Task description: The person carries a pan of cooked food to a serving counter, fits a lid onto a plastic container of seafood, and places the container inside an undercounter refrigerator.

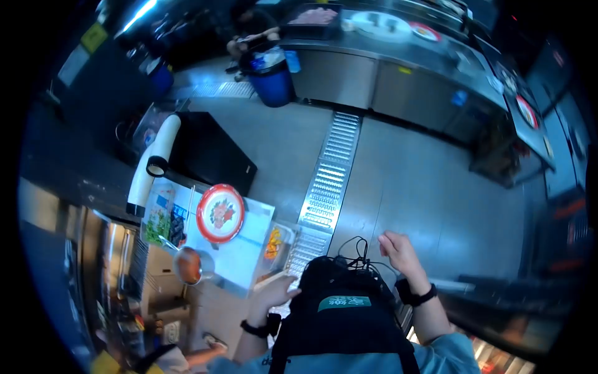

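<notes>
- Left hand [273,296]: low at the left edge of the black apron [336,333], fingers pointing in toward the cloth. Its grip looks loose and parted, with nothing seen in it; whether the fingertips touch the apron I cannot tell.
- Right hand [400,252]: raised over the floor, right of the black cords [361,249], fingers loosely bent. The inside of its grip is hidden, so I cannot tell how far it is closed or whether it has hold of anything.
- Apron: on the wearer's front, between both hands, bearing a green patch [344,303] with white characters. The cords loop out beyond its far end.
- Tray [288,237]: just beyond the left hand, along the right edge of the white desk [246,258] — yellow-orange pieces [273,243] lie in it.
- Plate [200,215]: red-rimmed, on the desk, left of the tray; its centre shows red and green, too blurred to tell whether food or print.
- Greens [157,229]: at the desk's left side, next to some dark food [177,230].
- Bowl [208,268]: metal, at the desk's near left corner, red-brown inside.
- Beyond: a floor grate [329,181] and a blue bin [274,88], a person's hand [235,48] near it.
</notes>
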Motion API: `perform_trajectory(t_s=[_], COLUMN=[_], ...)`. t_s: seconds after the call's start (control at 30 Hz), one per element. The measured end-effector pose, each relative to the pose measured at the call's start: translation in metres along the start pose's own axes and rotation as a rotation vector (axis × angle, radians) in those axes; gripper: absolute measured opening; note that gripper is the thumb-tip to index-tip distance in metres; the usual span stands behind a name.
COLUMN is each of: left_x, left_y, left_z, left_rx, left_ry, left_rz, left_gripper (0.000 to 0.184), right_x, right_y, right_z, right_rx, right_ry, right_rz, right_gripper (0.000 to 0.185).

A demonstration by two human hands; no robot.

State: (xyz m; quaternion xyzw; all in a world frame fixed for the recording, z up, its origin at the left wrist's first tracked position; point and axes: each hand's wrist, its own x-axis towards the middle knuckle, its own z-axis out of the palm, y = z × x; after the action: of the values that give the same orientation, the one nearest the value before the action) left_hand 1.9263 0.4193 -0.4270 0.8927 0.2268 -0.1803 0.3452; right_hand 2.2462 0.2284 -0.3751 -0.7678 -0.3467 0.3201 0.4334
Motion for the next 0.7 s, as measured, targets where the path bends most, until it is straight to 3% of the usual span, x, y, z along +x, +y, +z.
perform_trajectory(t_s=[0.07,0.17,0.27,0.33,0.4,0.47,0.5,0.57,0.7], left_x=[0.060,0.150,0.241,0.309,0.362,0.378,0.382,0.395,0.427], left_y=[-0.008,0.021,-0.010,-0.042,-0.079,-0.053,-0.045,-0.031,-0.100], left_z=[-0.034,-0.142,-0.174,-0.199,-0.202,-0.259,-0.304,-0.365,-0.405], left_rx=[-0.198,-0.367,-0.334,-0.227,-0.190,-0.211,-0.213,-0.675,-0.727], left_ry=[0.101,0.041,0.077,-0.054,0.082,0.115,0.128,0.136,0.424], left_rz=[0.018,0.038,0.098,0.050,0.021,-0.104,-0.132,-0.083,-0.212], left_gripper=[0.046,0.046,0.047,0.048,0.049,0.047,0.047,0.044,0.042], right_x=[0.045,0.127,0.217,0.307,0.421,0.495,0.554,0.641,0.776], right_y=[0.021,0.038,0.094,0.110,0.100,0.074,0.028,-0.054,-0.185], right_z=[-0.026,-0.077,-0.113,-0.118,-0.110,-0.083,-0.081,-0.075,-0.025], right_rx=[-0.036,-0.073,0.005,0.256,0.213,0.227,0.171,0.051,-0.099], right_ry=[0.039,0.068,0.060,0.071,0.000,-0.062,-0.202,-0.421,-0.669], right_rz=[-0.005,0.170,0.193,0.158,0.059,0.004,-0.076,-0.261,-0.527], right_gripper=[0.041,0.044,0.037,0.026,0.020,0.013,0.012,0.011,0.019])
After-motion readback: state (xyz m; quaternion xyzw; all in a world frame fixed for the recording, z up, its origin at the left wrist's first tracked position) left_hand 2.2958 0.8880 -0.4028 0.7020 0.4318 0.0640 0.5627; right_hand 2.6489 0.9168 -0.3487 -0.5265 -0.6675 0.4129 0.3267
